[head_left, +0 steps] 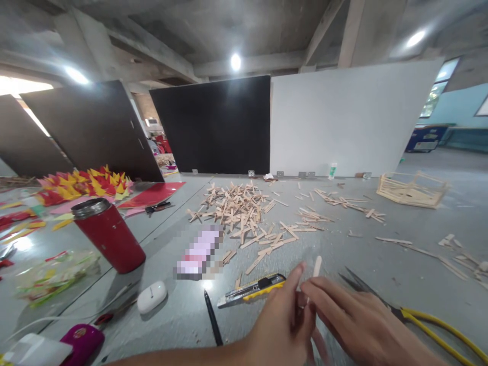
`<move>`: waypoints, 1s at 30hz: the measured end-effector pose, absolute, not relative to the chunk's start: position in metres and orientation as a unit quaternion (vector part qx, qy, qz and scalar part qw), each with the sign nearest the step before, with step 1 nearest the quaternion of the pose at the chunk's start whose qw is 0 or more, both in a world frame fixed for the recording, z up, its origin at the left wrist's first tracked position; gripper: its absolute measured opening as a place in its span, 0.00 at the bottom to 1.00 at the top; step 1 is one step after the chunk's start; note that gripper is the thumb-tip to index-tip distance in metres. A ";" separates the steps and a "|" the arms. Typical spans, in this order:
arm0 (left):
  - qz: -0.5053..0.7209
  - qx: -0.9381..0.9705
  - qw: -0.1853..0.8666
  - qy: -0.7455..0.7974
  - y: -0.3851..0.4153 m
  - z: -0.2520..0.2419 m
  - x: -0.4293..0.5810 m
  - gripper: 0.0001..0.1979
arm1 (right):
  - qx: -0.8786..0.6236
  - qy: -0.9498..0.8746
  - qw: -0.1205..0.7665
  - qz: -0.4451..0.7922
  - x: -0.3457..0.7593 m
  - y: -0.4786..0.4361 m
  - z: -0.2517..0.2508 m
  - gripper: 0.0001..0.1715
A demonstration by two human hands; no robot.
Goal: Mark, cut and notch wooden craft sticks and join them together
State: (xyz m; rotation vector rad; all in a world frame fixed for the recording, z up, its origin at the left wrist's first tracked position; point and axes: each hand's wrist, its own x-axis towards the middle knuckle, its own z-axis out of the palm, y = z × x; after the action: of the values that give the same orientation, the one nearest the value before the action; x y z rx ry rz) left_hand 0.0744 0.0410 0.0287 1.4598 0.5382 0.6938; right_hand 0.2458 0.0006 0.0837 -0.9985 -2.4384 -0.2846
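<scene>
My right hand [354, 316] pinches one wooden stick [317, 267], tip toward twelve o'clock; whether my left hand [281, 320] grips too, I cannot tell. A slatted frame [412, 196] appears built at one o'clock; heaped sticks [243, 207] at eleven look unjoined

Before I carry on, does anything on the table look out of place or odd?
The loose wooden sticks look untidy: they sprawl across the table in a jumbled heap, with strays around it. The scissors also lie with blades parted, close beside the right hand.
</scene>
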 end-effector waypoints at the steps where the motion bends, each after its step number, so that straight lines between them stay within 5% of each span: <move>1: 0.307 0.645 0.658 0.237 0.041 0.028 0.074 0.51 | -0.364 -0.891 0.248 -0.110 0.244 0.001 0.086 0.23; 22: 0.356 0.472 0.797 0.126 0.040 0.044 0.078 0.40 | -0.349 -0.850 0.304 -0.253 0.244 -0.003 0.093 0.16; 30: 0.321 0.460 0.807 0.183 0.035 0.043 0.078 0.49 | -0.501 -0.735 0.385 -0.247 0.285 0.022 0.075 0.08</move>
State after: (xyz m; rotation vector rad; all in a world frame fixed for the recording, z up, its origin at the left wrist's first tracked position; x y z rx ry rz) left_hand 0.0776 0.0352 0.0429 0.9847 0.3914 0.6871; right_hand 0.2854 0.0218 0.0749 -1.2778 -1.8721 -0.6289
